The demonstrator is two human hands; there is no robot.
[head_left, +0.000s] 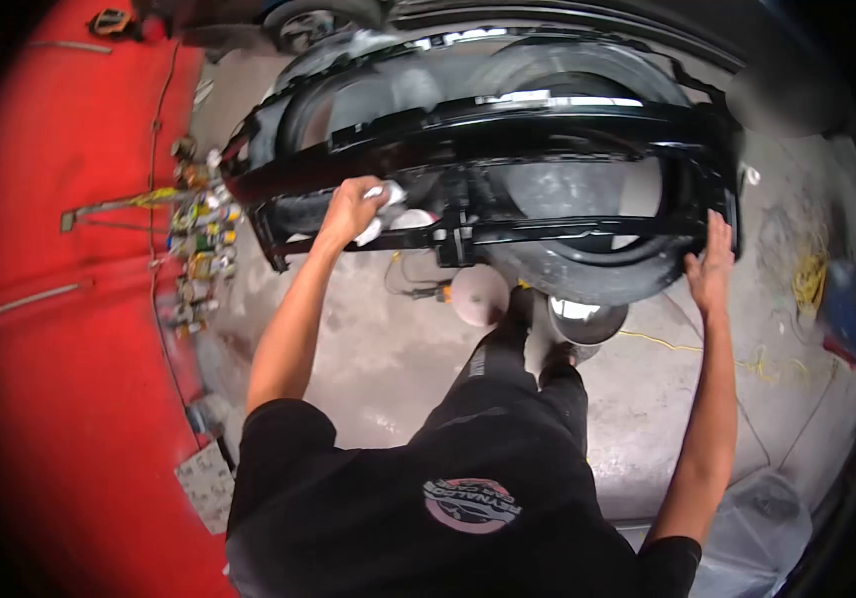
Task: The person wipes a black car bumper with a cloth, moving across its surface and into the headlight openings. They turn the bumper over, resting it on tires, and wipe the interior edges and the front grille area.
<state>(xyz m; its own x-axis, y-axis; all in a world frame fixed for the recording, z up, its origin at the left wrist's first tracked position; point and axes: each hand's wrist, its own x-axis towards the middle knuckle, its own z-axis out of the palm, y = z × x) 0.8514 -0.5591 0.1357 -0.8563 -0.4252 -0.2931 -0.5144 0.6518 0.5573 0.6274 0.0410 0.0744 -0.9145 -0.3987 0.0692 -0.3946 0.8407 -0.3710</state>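
A glossy black car bumper [388, 154] lies across upright-facing tires in front of me. My left hand [353, 211] is closed on a crumpled white cloth [384, 194], at the bumper's left opening near its lower bar. Over at the right end, my right hand [713, 261] has its fingers stretched out along the bumper's edge and holds nothing. Under the bumper, a dark tire [597, 282] shows below the lower bar.
By my feet are a round pinkish disc [479, 296] and a dark bucket [587, 324]. Bottles and cans [204, 239] line the red wall [69, 379] at left. A yellow cord [662, 342] crosses the floor; plastic sheeting [757, 533] lies lower right.
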